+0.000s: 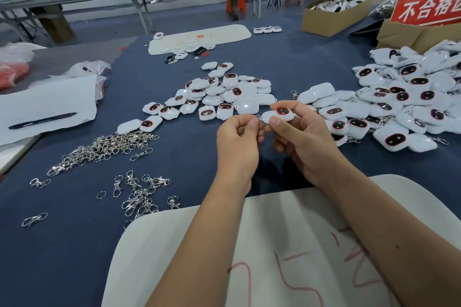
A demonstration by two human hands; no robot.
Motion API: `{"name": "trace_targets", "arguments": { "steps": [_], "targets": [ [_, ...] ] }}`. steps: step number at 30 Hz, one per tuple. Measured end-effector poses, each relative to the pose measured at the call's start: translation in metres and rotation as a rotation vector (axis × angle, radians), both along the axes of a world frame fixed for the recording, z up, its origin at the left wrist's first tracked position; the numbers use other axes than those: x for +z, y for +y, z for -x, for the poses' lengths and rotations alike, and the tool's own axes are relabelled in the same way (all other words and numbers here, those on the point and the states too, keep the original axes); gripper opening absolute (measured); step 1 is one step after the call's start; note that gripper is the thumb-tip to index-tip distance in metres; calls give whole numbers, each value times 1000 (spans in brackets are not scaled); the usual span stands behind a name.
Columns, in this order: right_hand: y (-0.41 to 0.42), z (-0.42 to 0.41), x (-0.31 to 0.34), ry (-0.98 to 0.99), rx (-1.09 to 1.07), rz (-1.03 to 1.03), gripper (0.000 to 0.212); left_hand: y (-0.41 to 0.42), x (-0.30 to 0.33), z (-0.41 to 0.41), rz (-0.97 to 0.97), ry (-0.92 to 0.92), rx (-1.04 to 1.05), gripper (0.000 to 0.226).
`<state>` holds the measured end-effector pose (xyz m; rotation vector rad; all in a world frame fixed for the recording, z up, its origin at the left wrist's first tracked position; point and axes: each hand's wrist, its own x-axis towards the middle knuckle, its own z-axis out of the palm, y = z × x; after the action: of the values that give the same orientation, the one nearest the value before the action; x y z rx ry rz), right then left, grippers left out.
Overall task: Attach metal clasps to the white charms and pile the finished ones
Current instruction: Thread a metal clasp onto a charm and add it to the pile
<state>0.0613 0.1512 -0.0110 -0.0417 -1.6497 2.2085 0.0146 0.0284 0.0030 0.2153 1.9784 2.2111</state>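
My right hand (296, 137) pinches a white charm (280, 114) with a dark red-rimmed face, held above the blue table. My left hand (237, 142) pinches a small metal clasp (258, 117) right at the charm's left end; the clasp is mostly hidden by my fingers. A scatter of white charms (217, 97) without visible clasps lies just beyond my hands. A big pile of charms with clasps (404, 102) covers the right side. Loose metal clasps (104, 148) lie in a heap at the left, with more clasps (139, 197) nearer me.
A white board with red scribbles (287, 257) lies under my forearms. A sheet of paper with a dark pen (42, 121) is at the left. Cardboard boxes (331, 15), a red sign (429, 6) and a white pad (199, 37) sit at the far side.
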Motion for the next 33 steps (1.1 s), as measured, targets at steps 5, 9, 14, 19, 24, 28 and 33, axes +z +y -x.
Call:
{"name": "trace_targets", "arguments": {
  "steps": [5, 9, 14, 19, 24, 28, 33],
  "targets": [
    [0, 0, 0, -19, -28, -46, 24, -11, -1, 2, 415, 418, 52, 19],
    [-1, 0, -1, -23, -36, -93, 20, -14, -3, 4, 651, 666, 25, 14],
    [-2, 1, -4, -28, -60, -273, 22, -15, -2, 3, 870, 762, -35, 12],
    [-3, 1, -3, -6, -78, -210, 20, -12, -1, 0, 442, 427, 79, 16],
    [0, 1, -2, 22, -28, -29, 26, 0, -1, -4, -206, -126, 24, 7],
    [-1, 2, -2, 9, -20, -28, 25, -1, -3, -2, -296, -126, 76, 11],
    [0, 1, -2, -20, -11, -21, 22, -7, -2, 5, 32, 131, 133, 18]
  ]
}}
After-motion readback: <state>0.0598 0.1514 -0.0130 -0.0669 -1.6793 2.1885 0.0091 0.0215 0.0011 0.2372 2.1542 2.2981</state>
